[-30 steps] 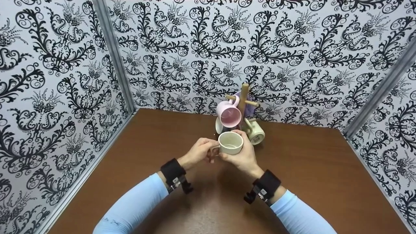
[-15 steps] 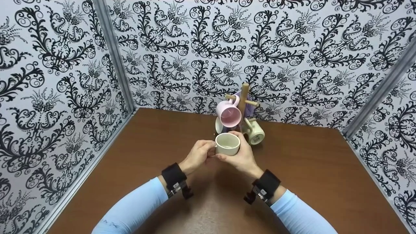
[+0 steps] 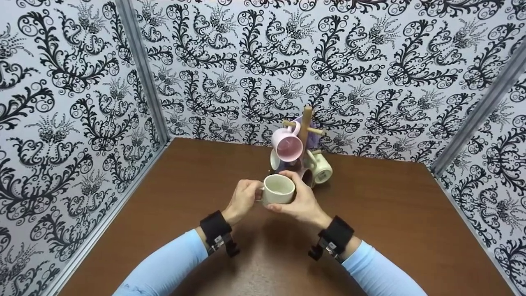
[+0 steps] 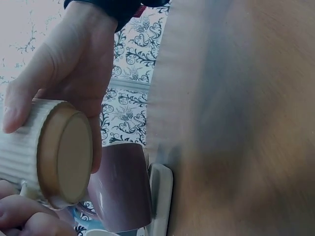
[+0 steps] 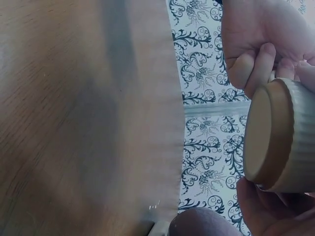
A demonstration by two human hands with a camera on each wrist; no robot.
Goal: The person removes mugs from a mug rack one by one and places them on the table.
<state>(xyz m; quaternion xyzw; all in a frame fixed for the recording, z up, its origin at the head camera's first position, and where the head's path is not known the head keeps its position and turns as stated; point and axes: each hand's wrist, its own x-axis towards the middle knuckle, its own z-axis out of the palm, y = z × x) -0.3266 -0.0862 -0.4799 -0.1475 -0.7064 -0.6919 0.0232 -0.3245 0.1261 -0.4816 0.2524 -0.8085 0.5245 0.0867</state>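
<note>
A cream cup (image 3: 275, 198) is held upright above the table, in front of a wooden mug rack (image 3: 306, 123). My left hand (image 3: 240, 202) pinches its handle on the left. From the right, my right hand (image 3: 303, 205) grips the cup's body, thumb at the near side and fingers round the far side. The left wrist view shows the ribbed wall and tan base of the cup (image 4: 74, 157), well off the wood. In the right wrist view, the left hand's fingers (image 5: 261, 64) are curled at the handle side.
On the rack hang a pink mug (image 3: 280, 135), a pale green mug (image 3: 323, 170) and, lower down, a purple-brown mug (image 4: 123, 187). Patterned walls (image 3: 213, 74) stand behind and beside the brown table (image 3: 370, 230).
Both hands have brought the cup left and nearer to me, away from the rack. More of the purple-brown mug behind now shows. The left fingers have closed in on the handle.
</note>
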